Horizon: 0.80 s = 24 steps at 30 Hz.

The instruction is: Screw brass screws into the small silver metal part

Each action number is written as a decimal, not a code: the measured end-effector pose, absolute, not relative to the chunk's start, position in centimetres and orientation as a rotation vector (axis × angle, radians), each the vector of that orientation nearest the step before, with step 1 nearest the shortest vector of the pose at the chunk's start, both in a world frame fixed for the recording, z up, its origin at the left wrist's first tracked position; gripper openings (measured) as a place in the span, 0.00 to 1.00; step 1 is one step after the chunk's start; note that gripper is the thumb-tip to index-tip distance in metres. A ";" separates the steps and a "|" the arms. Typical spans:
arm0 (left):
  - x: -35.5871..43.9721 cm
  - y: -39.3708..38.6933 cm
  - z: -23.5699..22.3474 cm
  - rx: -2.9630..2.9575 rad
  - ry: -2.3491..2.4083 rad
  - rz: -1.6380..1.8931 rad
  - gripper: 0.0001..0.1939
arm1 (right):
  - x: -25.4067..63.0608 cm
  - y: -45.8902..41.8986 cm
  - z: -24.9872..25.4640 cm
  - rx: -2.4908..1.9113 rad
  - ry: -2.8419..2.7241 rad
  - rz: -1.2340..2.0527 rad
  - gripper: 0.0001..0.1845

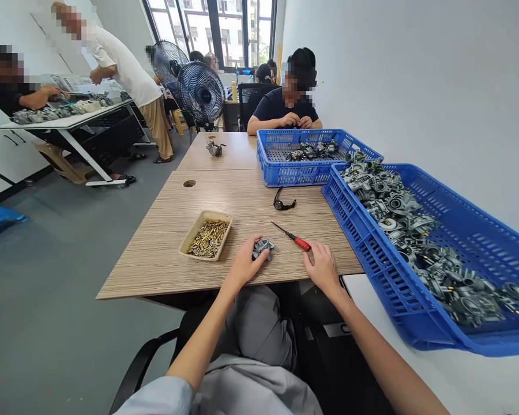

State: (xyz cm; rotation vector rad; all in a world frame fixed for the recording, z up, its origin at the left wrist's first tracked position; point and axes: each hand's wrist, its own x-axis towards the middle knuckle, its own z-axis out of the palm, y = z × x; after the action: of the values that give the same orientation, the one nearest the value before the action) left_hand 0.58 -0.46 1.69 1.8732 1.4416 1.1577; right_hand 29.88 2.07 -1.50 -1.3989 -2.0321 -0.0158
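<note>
My left hand [244, 262] rests on the wood-grain table [155, 271], its fingers against a small die-cast carburetor [263, 249] lying on the tabletop. My right hand [322, 268] lies flat and open on the table, holding nothing. Nearest to it is a screwdriver with a red handle [301, 243], whose thin shaft points away to the upper left. A shallow beige tray [205, 235] of brass screws stands left of my left hand.
Two blue plastic crates of carburetors [432, 253] [303, 157] stand to my right and ahead. A dark curved object [283, 202] and another carburetor [215, 148] lie on the table. A seated person [285, 109] works across it. Farther left, people stand at another table [69, 118] near floor fans [201, 92].
</note>
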 end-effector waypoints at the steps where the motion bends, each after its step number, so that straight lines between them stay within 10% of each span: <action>1: 0.6 -0.5 1.6 1.873 1.443 1.157 0.24 | 29.9 2.1 -1.5 -1.395 -2.031 -0.016 0.21; 24: 0.5 -0.5 1.7 1.892 1.447 1.154 0.24 | 30.0 2.2 -1.6 -1.387 -2.026 -0.007 0.19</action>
State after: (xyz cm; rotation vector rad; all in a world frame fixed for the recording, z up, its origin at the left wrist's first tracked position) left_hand 0.50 -0.50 1.66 1.8918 1.4467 1.1545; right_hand 29.99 2.16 -1.59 -1.3871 -2.0264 -0.0069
